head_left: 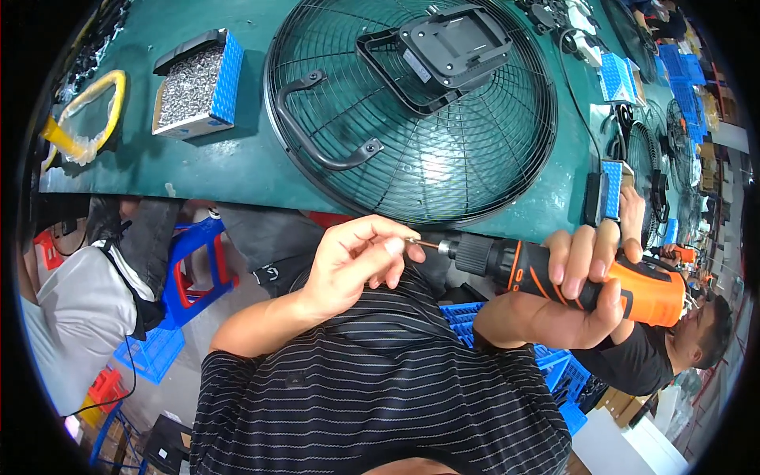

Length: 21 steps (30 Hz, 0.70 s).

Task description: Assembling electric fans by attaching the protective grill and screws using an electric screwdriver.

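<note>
My right hand (587, 265) is wrapped round the grip of an orange and black cordless drill (649, 291), held sideways with its bit pointing left. At the tip of that long thin bit, my left hand (348, 265) pinches a small metal screw (412, 239) between thumb and forefinger; the fingers hide part of it. Just beyond both hands lies a large round black fan (443, 178) with a wire guard, flat on the green table. On the guard sit a curved black handle (317, 150) and a black square housing (457, 47).
An open blue and white box (226, 83) full of small metal screws stands left of the fan. Farther left is a yellow hoop-shaped part (117, 99). Co-workers sit at both sides, near a blue stool (186, 253) and blue crates (558, 368). More fans line the right.
</note>
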Each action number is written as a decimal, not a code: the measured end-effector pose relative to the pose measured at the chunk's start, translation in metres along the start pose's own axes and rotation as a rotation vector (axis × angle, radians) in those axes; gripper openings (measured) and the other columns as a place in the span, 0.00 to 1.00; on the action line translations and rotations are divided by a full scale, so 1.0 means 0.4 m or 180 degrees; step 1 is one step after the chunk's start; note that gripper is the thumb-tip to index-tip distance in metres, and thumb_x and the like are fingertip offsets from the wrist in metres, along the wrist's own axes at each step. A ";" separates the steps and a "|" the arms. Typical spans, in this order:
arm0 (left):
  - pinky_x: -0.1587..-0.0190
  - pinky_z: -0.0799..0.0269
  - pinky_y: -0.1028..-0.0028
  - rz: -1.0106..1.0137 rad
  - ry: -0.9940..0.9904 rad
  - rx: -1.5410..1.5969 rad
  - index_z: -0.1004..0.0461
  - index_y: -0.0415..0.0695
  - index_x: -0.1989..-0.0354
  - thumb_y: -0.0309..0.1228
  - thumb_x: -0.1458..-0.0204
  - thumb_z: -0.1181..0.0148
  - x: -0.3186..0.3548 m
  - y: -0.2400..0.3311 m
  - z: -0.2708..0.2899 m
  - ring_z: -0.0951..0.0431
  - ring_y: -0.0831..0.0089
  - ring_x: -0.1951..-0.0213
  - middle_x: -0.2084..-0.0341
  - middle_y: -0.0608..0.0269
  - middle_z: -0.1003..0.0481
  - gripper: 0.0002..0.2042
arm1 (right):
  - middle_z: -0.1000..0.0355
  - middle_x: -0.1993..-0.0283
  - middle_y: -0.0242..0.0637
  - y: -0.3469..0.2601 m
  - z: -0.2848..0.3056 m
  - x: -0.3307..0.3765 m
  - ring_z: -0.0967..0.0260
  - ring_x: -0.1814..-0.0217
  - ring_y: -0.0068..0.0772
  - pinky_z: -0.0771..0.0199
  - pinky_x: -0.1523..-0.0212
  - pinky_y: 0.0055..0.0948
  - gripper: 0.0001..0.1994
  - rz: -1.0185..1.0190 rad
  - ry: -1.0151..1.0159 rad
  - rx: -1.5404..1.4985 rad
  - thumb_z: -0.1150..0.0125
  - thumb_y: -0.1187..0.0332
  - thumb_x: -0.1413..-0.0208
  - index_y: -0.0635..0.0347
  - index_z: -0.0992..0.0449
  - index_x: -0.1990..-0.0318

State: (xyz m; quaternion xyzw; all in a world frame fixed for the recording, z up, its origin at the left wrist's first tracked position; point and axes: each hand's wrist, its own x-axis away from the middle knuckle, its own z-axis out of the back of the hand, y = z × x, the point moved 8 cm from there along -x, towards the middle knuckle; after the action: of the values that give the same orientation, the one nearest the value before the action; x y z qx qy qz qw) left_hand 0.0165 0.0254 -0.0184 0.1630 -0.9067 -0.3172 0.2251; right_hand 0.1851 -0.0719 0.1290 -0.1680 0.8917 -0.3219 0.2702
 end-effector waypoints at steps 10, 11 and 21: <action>0.69 0.31 0.73 -0.2474 -0.0292 -0.3432 0.21 0.43 0.64 0.25 0.59 0.28 0.018 0.108 -0.063 0.24 0.69 0.70 0.68 0.59 0.22 0.12 | 0.36 0.64 0.37 0.013 0.006 0.011 0.36 0.78 0.27 0.27 0.76 0.30 0.21 -0.0437 -0.0903 -0.0091 0.39 0.73 0.47 0.59 0.38 0.46; 0.64 0.32 0.68 -0.2791 0.0037 -0.4058 0.22 0.44 0.65 0.26 0.62 0.26 0.030 0.125 -0.081 0.25 0.65 0.67 0.67 0.60 0.24 0.14 | 0.36 0.64 0.37 0.009 -0.007 0.013 0.35 0.78 0.27 0.26 0.76 0.31 0.21 -0.0339 -0.1092 -0.0011 0.39 0.74 0.47 0.59 0.38 0.46; 0.37 0.48 0.43 -0.3150 0.1357 -0.5452 0.30 0.53 0.46 0.39 0.64 0.21 0.038 0.112 -0.049 0.46 0.38 0.35 0.36 0.41 0.42 0.33 | 0.35 0.66 0.35 0.084 -0.055 0.003 0.30 0.76 0.26 0.24 0.74 0.28 0.21 -0.0467 -0.1844 0.0517 0.38 0.74 0.49 0.58 0.37 0.48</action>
State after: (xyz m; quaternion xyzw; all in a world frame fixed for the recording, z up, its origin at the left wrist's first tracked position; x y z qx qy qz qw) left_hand 0.0069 0.0422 0.0289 0.3576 -0.1455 -0.8831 0.2667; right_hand 0.1668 -0.0371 0.1205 -0.2946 0.7343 -0.3495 0.5018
